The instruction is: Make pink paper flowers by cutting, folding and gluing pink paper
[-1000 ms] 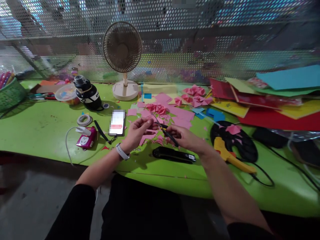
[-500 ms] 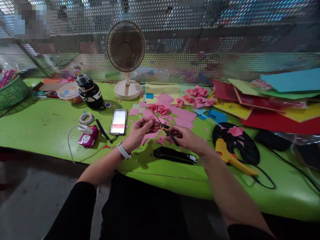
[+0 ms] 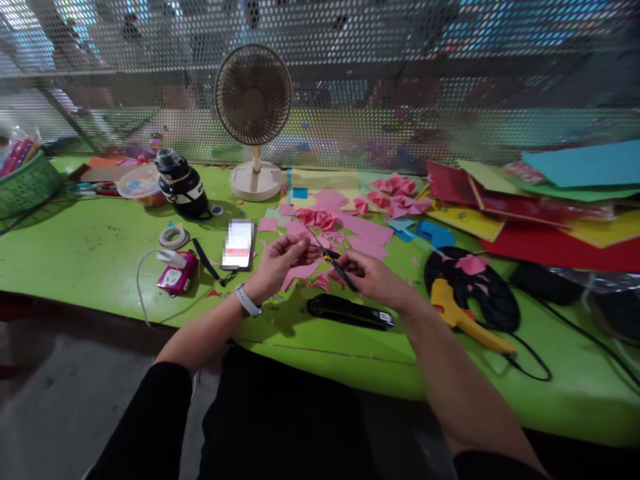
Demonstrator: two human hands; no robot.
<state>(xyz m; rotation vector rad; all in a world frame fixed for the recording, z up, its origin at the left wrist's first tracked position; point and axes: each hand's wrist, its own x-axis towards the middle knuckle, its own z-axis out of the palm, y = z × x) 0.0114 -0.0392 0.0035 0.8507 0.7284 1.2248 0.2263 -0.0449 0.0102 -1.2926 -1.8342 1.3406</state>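
Note:
My right hand (image 3: 369, 272) is closed around scissors (image 3: 344, 273) with dark handles and a touch of yellow near the pivot. Their slim blades point up and left, toward my left hand. My left hand (image 3: 286, 259) is pinched just beside the blades; whatever lies between its fingertips is too small to name. Pink paper scraps (image 3: 300, 272) lie on the table beneath both hands. Folded pink paper flowers (image 3: 317, 218) sit just behind them. In front of my hands rests a black stapler (image 3: 350, 311).
A yellow glue gun (image 3: 467, 319) lies on a black pad at right, its cord trailing. Coloured paper sheets (image 3: 575, 167) are stacked behind it. To the left are a phone (image 3: 238, 245), a tape roll (image 3: 173, 237), a black bottle (image 3: 183, 187) and a fan (image 3: 256, 180).
The scissors' blades have shifted slightly by my left fingertips, and the whole view has moved a little. Both hands stay in nearly the same place.

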